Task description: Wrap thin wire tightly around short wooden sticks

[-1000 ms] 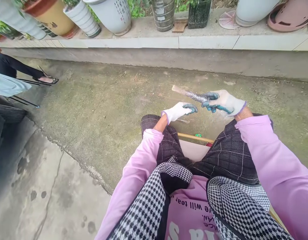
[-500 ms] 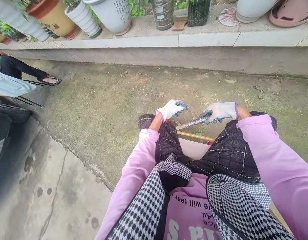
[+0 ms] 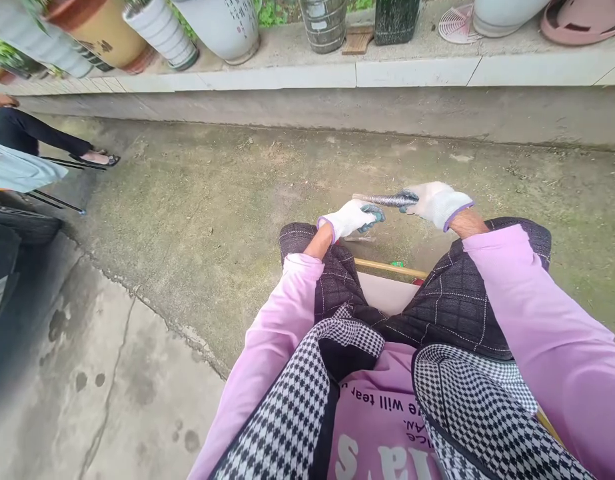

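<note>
My right hand (image 3: 436, 201), in a white glove with dark green fingertips, is closed round one end of a stick wound with thin silvery wire (image 3: 382, 199). The stick points left and lies nearly level above my knees. My left hand (image 3: 354, 218), gloved the same way, sits just below the stick with its fingers pinched together. A fine wire probably runs from that pinch to the stick, but it is too thin to make out. Both hands hover over my dark checked trousers (image 3: 452, 300).
A wooden rod (image 3: 390, 267) and a pale board (image 3: 384, 300) lie between my knees. Several plant pots (image 3: 227, 27) stand on a raised ledge (image 3: 407, 70) at the back. Another person's leg and sandal (image 3: 94, 158) reach in at the left.
My right hand has lifted the wire-wound stick from a downward slant by my knee to nearly level. The left hand has shifted slightly right and down.
</note>
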A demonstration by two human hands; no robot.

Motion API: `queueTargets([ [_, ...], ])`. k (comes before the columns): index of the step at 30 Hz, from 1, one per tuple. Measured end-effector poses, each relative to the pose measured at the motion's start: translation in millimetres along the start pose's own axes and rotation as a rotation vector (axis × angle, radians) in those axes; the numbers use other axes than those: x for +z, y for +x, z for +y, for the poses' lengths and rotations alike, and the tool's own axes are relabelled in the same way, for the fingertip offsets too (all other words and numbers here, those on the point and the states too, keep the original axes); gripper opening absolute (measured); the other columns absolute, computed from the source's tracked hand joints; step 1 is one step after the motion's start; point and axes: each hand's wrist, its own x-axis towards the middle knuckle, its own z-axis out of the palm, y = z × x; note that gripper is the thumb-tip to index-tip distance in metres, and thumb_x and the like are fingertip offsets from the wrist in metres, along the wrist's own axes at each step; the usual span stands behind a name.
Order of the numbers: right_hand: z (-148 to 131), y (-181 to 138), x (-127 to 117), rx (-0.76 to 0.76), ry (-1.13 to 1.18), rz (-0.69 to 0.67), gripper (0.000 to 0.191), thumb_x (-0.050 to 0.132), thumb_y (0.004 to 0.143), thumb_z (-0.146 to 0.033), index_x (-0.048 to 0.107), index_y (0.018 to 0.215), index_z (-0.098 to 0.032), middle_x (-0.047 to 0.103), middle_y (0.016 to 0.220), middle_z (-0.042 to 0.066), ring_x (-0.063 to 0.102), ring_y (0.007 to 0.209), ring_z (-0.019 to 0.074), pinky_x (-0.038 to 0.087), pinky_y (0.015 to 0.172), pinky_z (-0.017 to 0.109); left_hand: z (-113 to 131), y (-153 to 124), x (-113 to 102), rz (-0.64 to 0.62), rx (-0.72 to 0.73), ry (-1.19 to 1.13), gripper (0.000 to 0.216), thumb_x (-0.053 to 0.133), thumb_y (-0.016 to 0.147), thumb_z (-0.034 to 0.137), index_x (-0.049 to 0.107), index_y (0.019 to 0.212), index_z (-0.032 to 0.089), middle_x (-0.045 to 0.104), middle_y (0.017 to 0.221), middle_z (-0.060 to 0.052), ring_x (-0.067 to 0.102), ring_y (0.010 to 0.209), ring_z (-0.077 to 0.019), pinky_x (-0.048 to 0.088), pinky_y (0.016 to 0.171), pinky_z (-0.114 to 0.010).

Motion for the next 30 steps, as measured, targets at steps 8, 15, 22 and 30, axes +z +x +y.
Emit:
queueTargets([
  [8,14.5,-22.1,-0.4,-0.04,0.293,-0.434,0.025,0.097,0.09,-0.048,0.094,0.102,-0.027,0.079,0.078,0.002,0.072,0.07,0.0222,0.053,0.064,0.033,-1.4,0.2,-12.4,0.145,0.013,-0.014,0.009,0.084,0.092,0.013,0.091,0.096,0.015,0.079,0.085,0.003,0.056,0.07,-0.0089,0.047,0.069,-0.023],
  [15,18.3,-28.2,-14.2,0.042,0.331,-0.371,0.04,0.101,0.092,-0.052,0.101,0.124,-0.028,0.077,0.077,0.001,0.067,0.066,0.021,0.052,0.063,0.033,12.7,-11.4,-14.6,0.168,0.036,-0.163,0.008,0.082,0.098,0.01,0.09,0.1,0.012,0.076,0.084,0.002,0.057,0.071,-0.0093,0.049,0.068,-0.022],
  [22,3.8,-23.2,-23.5,0.083,-0.058,-0.201,0.023,0.084,0.115,-0.024,0.097,0.132,-0.019,0.081,0.086,0.007,0.064,0.076,0.0215,0.048,0.075,0.037,11.4,-15.5,-9.6,0.021,-0.024,-0.037,0.007,0.088,0.094,0.01,0.086,0.09,0.015,0.067,0.069,0.004,0.054,0.062,-0.0091,0.044,0.061,-0.021],
  [30,-1.3,-25.6,-21.3,0.096,-0.11,-0.223,0.007,0.089,0.111,-0.02,0.096,0.113,-0.019,0.081,0.084,0.009,0.069,0.08,0.0232,0.046,0.078,0.039,3.6,-11.9,-12.7,-0.072,-0.003,0.105,0.014,0.086,0.091,0.02,0.095,0.1,0.016,0.071,0.071,0.003,0.056,0.064,-0.0135,0.042,0.061,-0.025],
])
